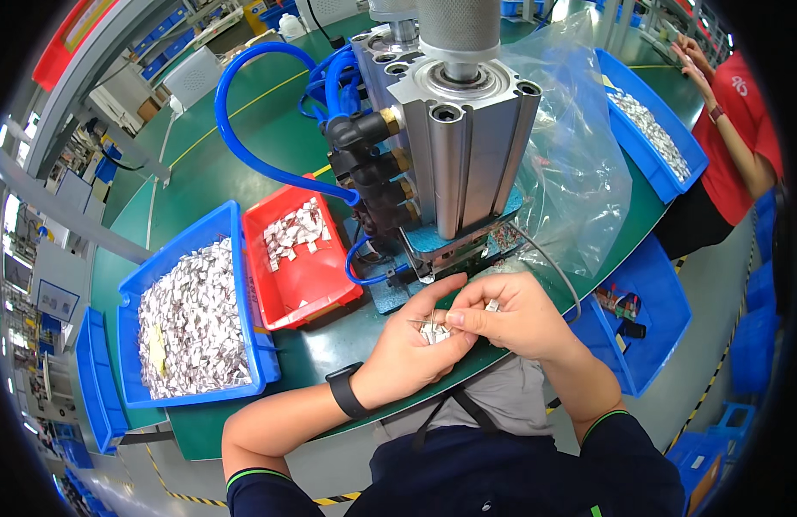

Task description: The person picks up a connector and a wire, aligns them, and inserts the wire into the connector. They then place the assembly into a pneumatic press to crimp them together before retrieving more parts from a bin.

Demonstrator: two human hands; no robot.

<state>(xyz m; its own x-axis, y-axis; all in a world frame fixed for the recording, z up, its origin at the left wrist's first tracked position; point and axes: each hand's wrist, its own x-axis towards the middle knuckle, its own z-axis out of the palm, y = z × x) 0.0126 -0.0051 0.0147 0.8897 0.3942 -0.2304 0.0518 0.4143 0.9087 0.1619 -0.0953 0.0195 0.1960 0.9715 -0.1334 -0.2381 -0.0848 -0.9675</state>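
In front of the pneumatic press (471, 155), my two hands meet over the table's near edge. My left hand (398, 355) is cupped with curled fingers round several small white pieces (434, 333) with thin wire-like ends. Thumb and fingers of my right hand (529, 320) are closed in a pinch at one thin end, touching the left fingers. Another white bit (492, 305) shows between the right fingers. The exact kind of these pieces is too small to make out. Just beyond my fingertips is the press's lower metal fixture (454, 254).
Left of the press stand a red tray (305, 289) and a blue bin (262, 345), both holding white pieces. Blue hoses (234, 129) loop off the press. A clear plastic bag (579, 189) lies right, beside another blue bin (687, 177). A person in red (743, 112) works beyond.
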